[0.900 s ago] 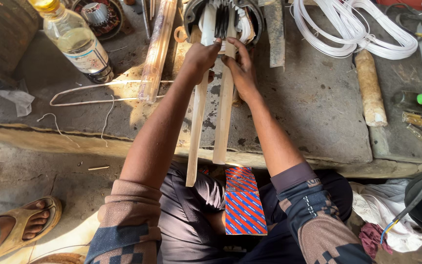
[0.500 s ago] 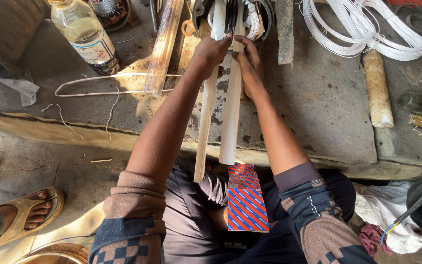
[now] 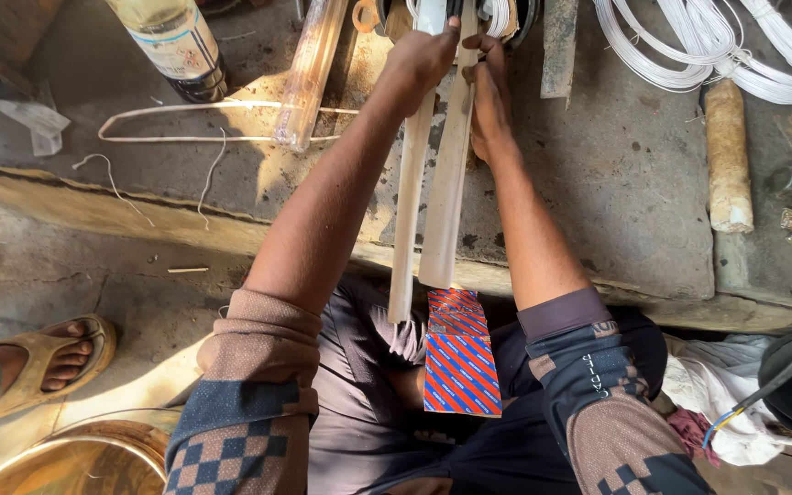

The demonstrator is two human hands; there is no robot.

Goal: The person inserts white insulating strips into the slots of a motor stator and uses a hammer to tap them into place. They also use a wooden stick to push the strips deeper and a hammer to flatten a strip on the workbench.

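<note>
Two long pale strips [image 3: 437, 192] lie side by side over a stone slab [image 3: 616, 183], their near ends hanging past its front edge above my lap. My left hand [image 3: 423, 55] grips the top of the left strip. My right hand [image 3: 486, 92] rests along the right strip with its fingers curled at the top. Both strips run up into a dark round device with white windings [image 3: 501, 14] at the frame's top edge, mostly cut off. A red and blue striped flat packet [image 3: 458, 353] lies on my lap below the strips.
A clear plastic tube [image 3: 309, 73] and a bottle [image 3: 176, 46] stand left of my arms, with a bent white wire loop [image 3: 185, 124]. Coils of white wire [image 3: 717, 46] and a wooden handle [image 3: 728, 156] lie at the right. A sandalled foot [image 3: 48, 362] is at lower left.
The view has shifted so the slab and my hands sit higher in frame. My hands keep their hold on the strips near the wound device.
</note>
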